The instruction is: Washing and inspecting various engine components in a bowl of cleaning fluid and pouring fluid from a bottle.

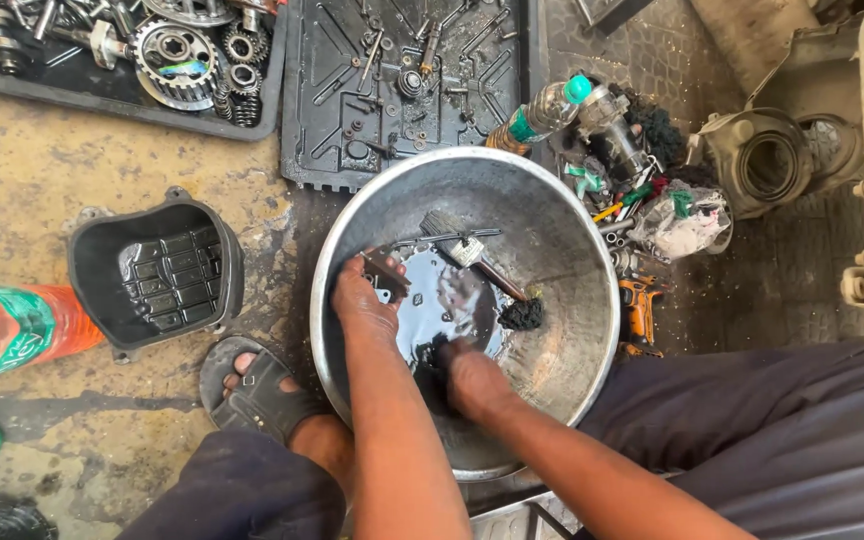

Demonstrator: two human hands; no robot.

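Observation:
A large round metal basin (562, 230) sits on the ground between my knees, with a pool of dark oily liquid (447, 305) at its bottom. My left hand (360, 300) grips a small dark metal part (386, 275) at the basin's left side. In the liquid near the basin's front, my right hand (467, 372) is closed around something dark that I cannot make out. A paintbrush (462, 245) and a black greasy wad (522, 314) lie inside the basin beyond my hands.
A black plastic cover (157, 272) lies to the left. Trays of gears (177, 55) and bolts (407, 75) sit at the back. Bottles (542, 112) (12, 328), rags, small tools (642, 205) and an engine housing (777, 160) crowd the right. My sandalled foot (257, 390) rests beside the basin.

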